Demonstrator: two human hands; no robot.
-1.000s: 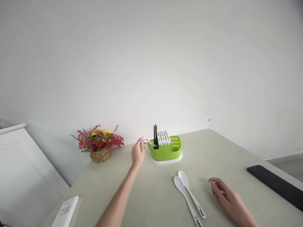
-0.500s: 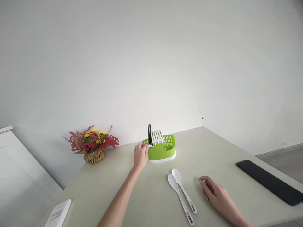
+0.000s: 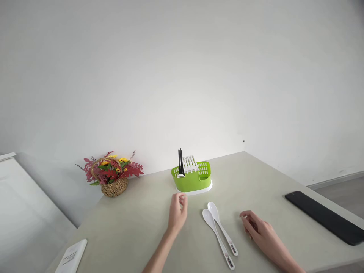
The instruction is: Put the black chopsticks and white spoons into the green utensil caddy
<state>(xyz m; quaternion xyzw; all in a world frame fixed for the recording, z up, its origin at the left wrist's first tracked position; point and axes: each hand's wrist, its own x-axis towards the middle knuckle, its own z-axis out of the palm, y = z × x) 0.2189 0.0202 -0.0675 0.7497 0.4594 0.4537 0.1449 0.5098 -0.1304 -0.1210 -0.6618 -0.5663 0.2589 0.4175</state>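
Observation:
My left hand (image 3: pixel 178 213) hovers just in front of a green cutlery caddy (image 3: pixel 193 184), its fingers loosely bent, a gap beside the thumb and nothing held. Black chopsticks (image 3: pixel 180 162) stand upright in the caddy's left compartment. A white spoon (image 3: pixel 180 176) shows there too, its bowl at the front rim and the rest hidden. Two white spoons (image 3: pixel 209 217) (image 3: pixel 214 209) lie on the table between my hands, handles towards me and partly overlapping. To their right rests my right hand (image 3: pixel 258 232), empty, with half-curled fingers and the thumb apart.
A wicker basket of artificial flowers (image 3: pixel 114 187) stands at the back left, near the wall. A long black case-like object (image 3: pixel 324 217) lies along the right side of the table (image 3: pixel 136 223). At the front left is a white box with print (image 3: pixel 71 258).
My left hand has let go of the white spoon at the caddy's left compartment and come back towards me, slightly right. The right hand has stayed in place.

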